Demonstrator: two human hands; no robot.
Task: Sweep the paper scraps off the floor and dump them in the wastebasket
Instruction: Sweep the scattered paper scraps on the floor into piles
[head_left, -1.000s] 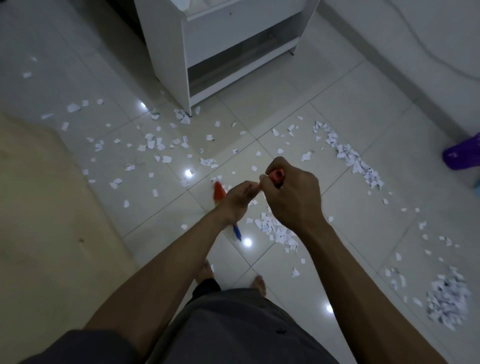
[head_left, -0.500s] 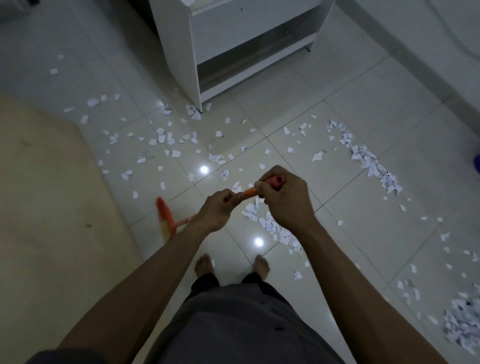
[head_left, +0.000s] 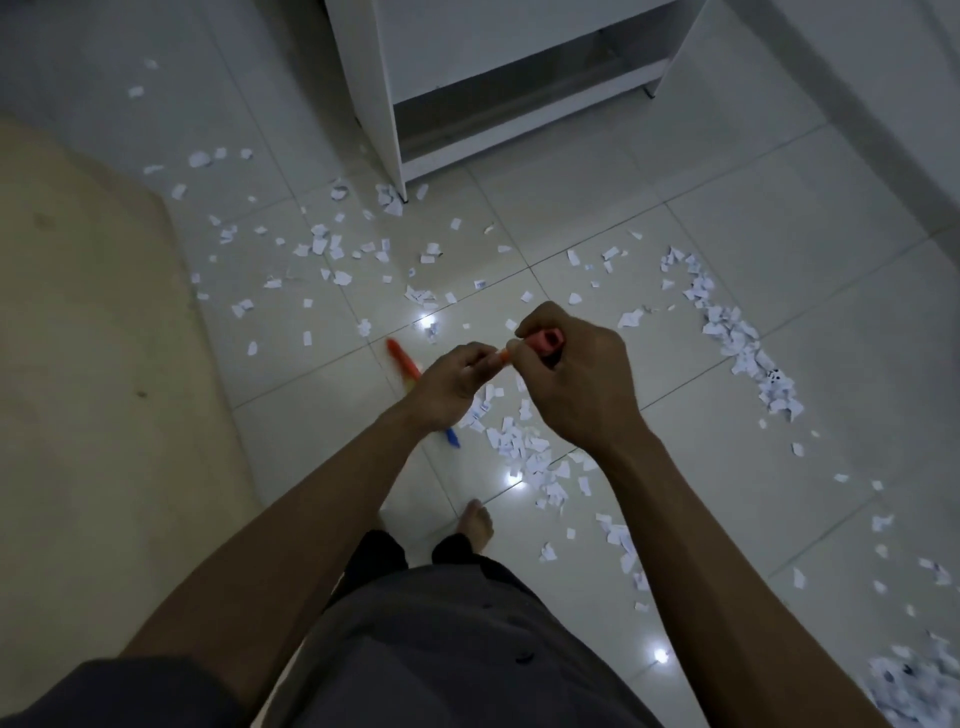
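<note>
Both hands grip an orange broom handle (head_left: 545, 343). My right hand (head_left: 576, 384) is shut around its top end, and my left hand (head_left: 452, 382) holds it just below. The broom head (head_left: 405, 364), orange with a blue end, is blurred on the tiles left of my left hand and partly hidden by it. White paper scraps (head_left: 337, 249) lie scattered over the tiled floor ahead. A small gathered heap (head_left: 524, 447) sits under my hands, a band of scraps (head_left: 737, 338) runs to the right, and a pile (head_left: 914, 686) lies at the lower right. No wastebasket is in view.
A white cabinet (head_left: 374, 104) with an open bottom shelf stands ahead at the top. A beige mat or surface (head_left: 93, 364) covers the left side. A wall base (head_left: 852, 104) runs along the upper right. My bare foot (head_left: 475, 525) stands on the tiles below the hands.
The broom head has swung from the left back toward the right, closer under my left hand. The view has shifted left and down, and the cabinet looms nearer.
</note>
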